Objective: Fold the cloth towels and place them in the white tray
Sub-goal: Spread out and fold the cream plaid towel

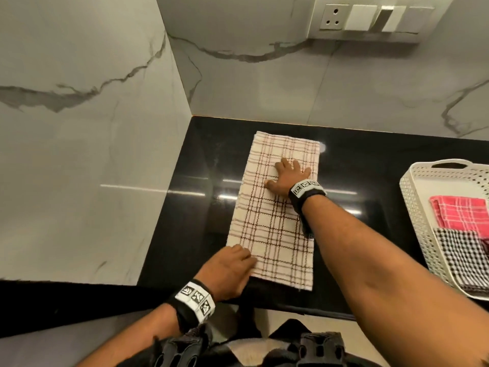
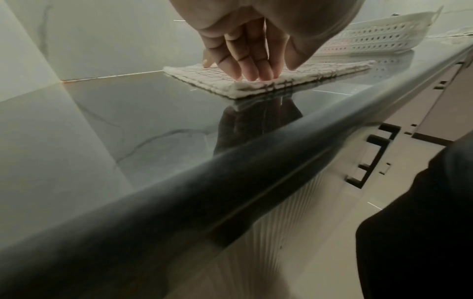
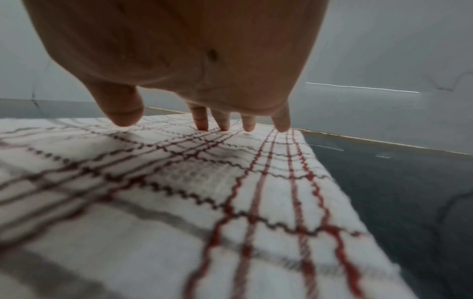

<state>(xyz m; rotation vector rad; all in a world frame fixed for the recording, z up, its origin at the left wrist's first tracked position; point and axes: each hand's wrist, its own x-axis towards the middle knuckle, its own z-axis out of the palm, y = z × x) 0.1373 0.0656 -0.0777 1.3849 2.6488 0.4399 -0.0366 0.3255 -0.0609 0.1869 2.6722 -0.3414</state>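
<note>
A cream towel with dark checked lines lies folded into a long strip on the black counter. My right hand lies flat on its far half, fingers spread and fingertips pressing the cloth. My left hand rests with straight fingers on the towel's near left corner. The white perforated tray stands at the right with a folded pink towel and a black-and-white checked towel inside.
Marble walls close the counter on the left and at the back, with a socket and switch panel high on the back wall. The counter's front edge runs below my left wrist. Drawer handles show under the counter.
</note>
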